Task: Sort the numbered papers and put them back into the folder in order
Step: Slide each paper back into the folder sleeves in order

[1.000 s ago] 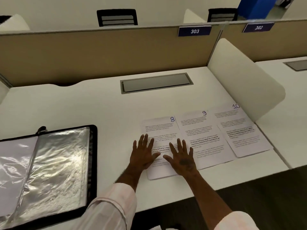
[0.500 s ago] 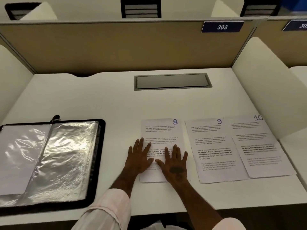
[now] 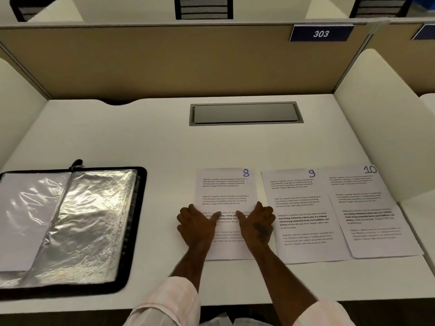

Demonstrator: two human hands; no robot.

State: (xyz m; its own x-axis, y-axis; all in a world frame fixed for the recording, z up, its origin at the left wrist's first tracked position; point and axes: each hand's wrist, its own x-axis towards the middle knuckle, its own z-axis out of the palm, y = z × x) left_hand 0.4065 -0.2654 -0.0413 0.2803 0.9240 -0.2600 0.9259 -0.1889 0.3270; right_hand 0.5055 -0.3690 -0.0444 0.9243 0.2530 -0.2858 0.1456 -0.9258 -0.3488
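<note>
My left hand [image 3: 196, 223] and right hand [image 3: 257, 223] pinch sheet 8 [image 3: 226, 187] by its side edges, thumbs on top, on the desk [image 3: 153, 137] between folder [image 3: 142, 208] and sheet 9 [image 3: 297, 203]; light, floppy, slick paper, I'd judge, so two-edge support suits.

white desk [image 3: 141, 137] | tan partition [image 3: 164, 62] | sign 303 [image 3: 321, 33] | grey cable hatch [image 3: 244, 113]
</note>
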